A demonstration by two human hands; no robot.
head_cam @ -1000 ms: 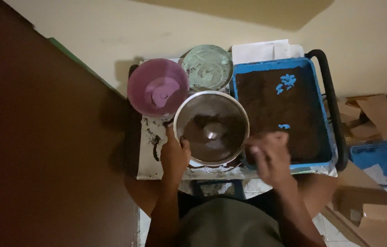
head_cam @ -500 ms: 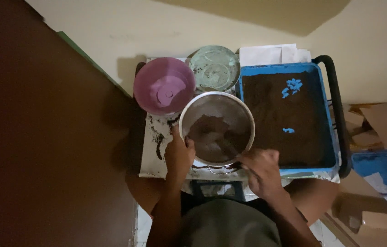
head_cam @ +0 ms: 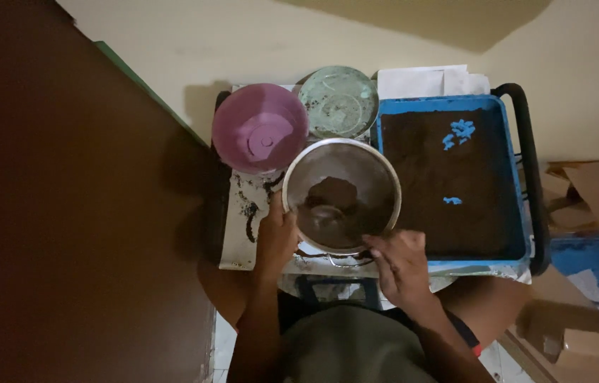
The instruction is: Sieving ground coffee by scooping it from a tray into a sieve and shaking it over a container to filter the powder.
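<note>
Left hand point(head_cam: 275, 240) raised, fingers curled in a grip, right hand point(head_cam: 400, 266) beside it, fingers bent, both forearms reaching forward from the body

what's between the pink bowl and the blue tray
In the head view, the metal sieve and the green lid lie between the pink bowl and the blue tray.

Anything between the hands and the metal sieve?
Nothing visible. The left hand grips the sieve at its left rim, and the right hand is on its near right rim. The pink bowl and blue tray sit clear beside it.
</note>
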